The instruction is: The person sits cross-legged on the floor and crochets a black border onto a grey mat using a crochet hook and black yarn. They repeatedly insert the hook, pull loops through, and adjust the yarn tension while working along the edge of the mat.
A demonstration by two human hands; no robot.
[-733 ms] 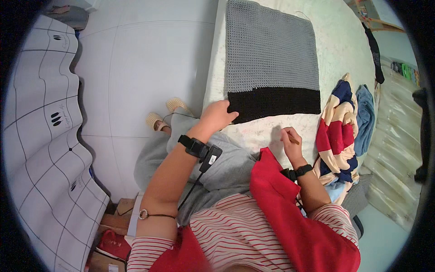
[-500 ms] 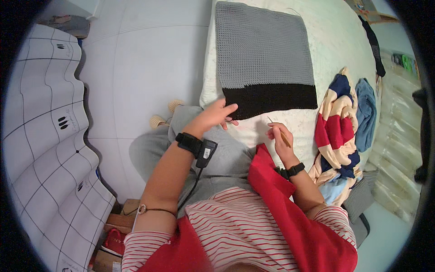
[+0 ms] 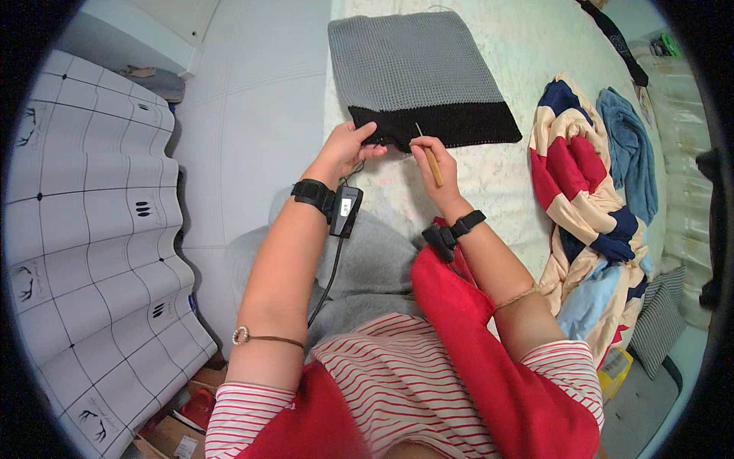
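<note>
Left hand (image 3: pixel 345 149): cloth (image 3: pixel 419 80) pinched at its edge
Right hand (image 3: pixel 446 179): wooden-handled tool (image 3: pixel 433 164) gripped
Snag: could be caused if tool is slipped

Left fingers (image 3: pixel 373 152) curl inward — right fingers (image 3: pixel 428 143) pinch.

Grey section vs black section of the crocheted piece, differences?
The grey section is the larger panel; the black section is a narrower band.
The grey section looks flat, while the black section bunches near the left hand.
The grey section's grid shows clearly; the black section's stitches barely do.
Both lie on the pale sheet.
</note>
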